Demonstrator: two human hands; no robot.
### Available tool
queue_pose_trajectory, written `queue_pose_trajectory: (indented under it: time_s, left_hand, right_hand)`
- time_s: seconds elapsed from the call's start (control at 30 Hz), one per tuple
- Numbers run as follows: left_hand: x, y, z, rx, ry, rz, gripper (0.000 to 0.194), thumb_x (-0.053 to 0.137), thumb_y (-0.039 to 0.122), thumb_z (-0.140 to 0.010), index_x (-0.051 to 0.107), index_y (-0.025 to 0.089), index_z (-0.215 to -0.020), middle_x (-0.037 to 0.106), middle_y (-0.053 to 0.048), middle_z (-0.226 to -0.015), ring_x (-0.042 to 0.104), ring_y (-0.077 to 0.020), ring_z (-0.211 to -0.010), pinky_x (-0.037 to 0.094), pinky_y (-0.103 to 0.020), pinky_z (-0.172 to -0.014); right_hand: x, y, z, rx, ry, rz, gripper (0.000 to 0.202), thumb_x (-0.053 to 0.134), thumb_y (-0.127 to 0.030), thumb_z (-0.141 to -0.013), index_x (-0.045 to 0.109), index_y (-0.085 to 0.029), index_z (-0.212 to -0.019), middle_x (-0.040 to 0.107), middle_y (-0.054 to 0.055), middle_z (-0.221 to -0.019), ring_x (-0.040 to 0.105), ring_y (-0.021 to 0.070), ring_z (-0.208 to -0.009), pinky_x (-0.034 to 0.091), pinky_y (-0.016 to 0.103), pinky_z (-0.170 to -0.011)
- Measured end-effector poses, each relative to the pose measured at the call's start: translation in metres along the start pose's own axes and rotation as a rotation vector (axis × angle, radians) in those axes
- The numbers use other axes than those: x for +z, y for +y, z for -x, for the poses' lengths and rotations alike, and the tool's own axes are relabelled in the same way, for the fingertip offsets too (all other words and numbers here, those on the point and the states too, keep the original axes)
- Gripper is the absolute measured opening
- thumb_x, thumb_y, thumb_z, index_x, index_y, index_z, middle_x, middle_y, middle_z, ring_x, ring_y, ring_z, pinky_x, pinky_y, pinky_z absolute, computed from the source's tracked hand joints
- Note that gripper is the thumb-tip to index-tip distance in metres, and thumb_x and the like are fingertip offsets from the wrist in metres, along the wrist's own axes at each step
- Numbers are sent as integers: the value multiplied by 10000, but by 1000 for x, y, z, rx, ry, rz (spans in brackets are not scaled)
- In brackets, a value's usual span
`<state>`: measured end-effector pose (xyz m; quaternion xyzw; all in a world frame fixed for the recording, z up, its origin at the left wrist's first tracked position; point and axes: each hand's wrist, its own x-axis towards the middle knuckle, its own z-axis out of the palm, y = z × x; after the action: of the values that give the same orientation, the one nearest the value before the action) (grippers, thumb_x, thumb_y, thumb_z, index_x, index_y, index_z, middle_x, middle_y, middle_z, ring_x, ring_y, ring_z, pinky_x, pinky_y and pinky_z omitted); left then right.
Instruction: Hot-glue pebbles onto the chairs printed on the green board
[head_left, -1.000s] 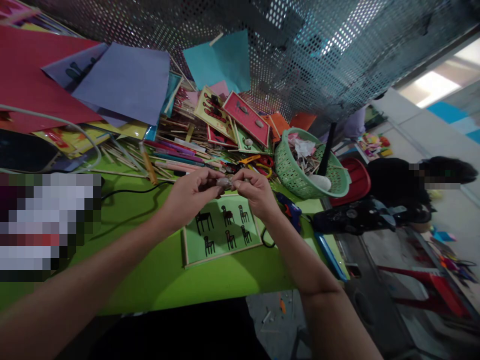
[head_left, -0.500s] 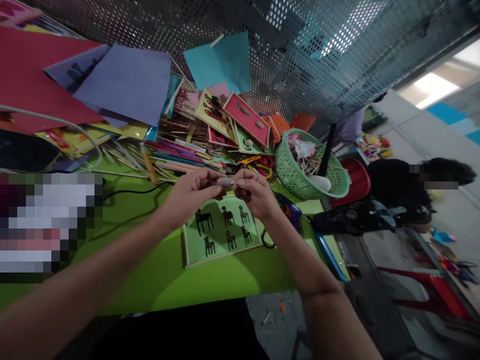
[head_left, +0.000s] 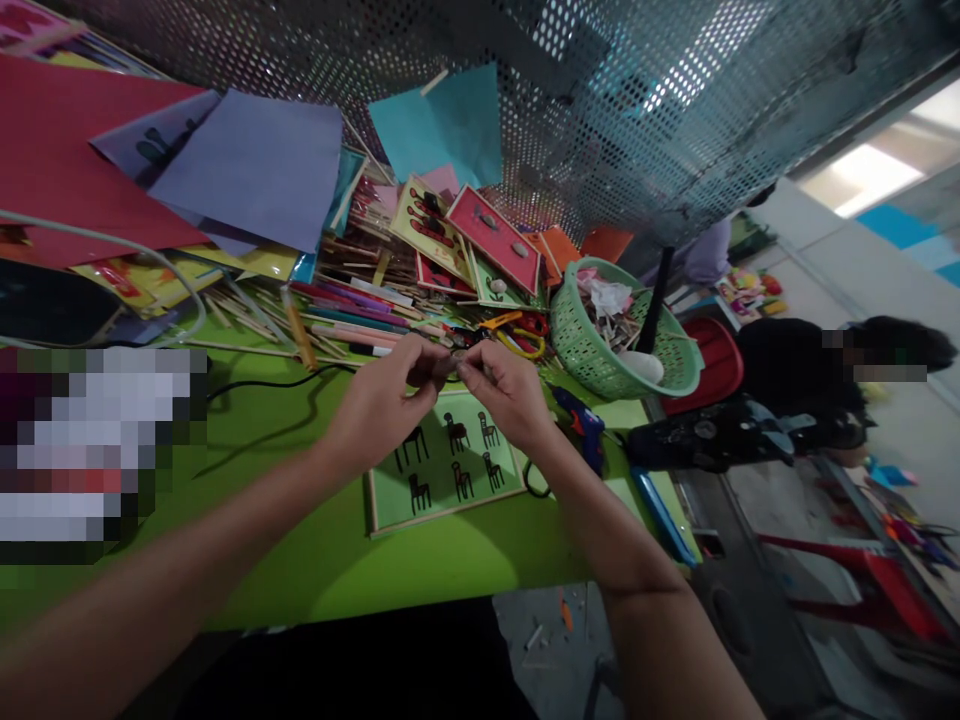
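My left hand and my right hand meet above the green table, fingertips pinched together. Between them is a small grey pebble-like piece, mostly hidden by the fingers. Right under the hands lies a green picture panel with a thin wooden border and several small dark chair shapes on it. My left hand covers part of its upper left corner. To the right of my right hand rests a blue glue gun.
Behind the hands lie scissors, pens, sticks and stacked picture panels. A green basket of scraps stands back right. Purple paper leans at back left. A black cable crosses the table. Another person is at the right.
My fingers have closed further over the grey piece, which showed more plainly before. My left hand has shifted slightly right, covering more of the upper left chair shape.
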<state>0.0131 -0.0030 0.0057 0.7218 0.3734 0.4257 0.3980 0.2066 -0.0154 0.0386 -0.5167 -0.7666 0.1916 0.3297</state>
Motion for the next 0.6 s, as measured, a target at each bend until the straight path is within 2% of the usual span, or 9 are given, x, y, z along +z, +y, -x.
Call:
queue_pose_trajectory:
  time_s: [0.17,0.33,0.43,0.6]
  left_hand:
    - [2,1,0,-33,-17,52,187,595,333,-951,564,210,-1088,726,-45,-1012,681,-175,-898,518,-275,-745]
    - [4,-4,0,-40,-1,63,191,592,323,-960,577,209,-1113,733,-51,-1055,690,-179,-928,519,-277,-773]
    - [4,-7,0,-35,-7,36,243,594,335,-961,604,209,-1169,747,-66,-1119,707,-203,-976,527,-302,-821]
    - [5,-7,-1,-61,-30,48,272,574,370,-978,638,218,-1194,756,-61,-1137,708,-208,-977,527,-316,-846]
  right_hand:
    - [2,-1,1,-67,6,120,161,525,-213,-937,545,-222,-777,577,0,-769,504,147,-720,364,285,-687]
    - [3,-1,1,-103,-2,259,149,509,-244,-955,564,-210,-821,605,44,-808,535,184,-771,362,316,-712]
    - [5,1,1,-119,5,280,174,492,-220,-957,555,-213,-794,594,41,-787,530,182,-758,358,316,-708]
    - [10,4,1,-102,91,211,206,509,-197,-916,507,-225,-712,561,15,-738,507,160,-709,354,302,-675]
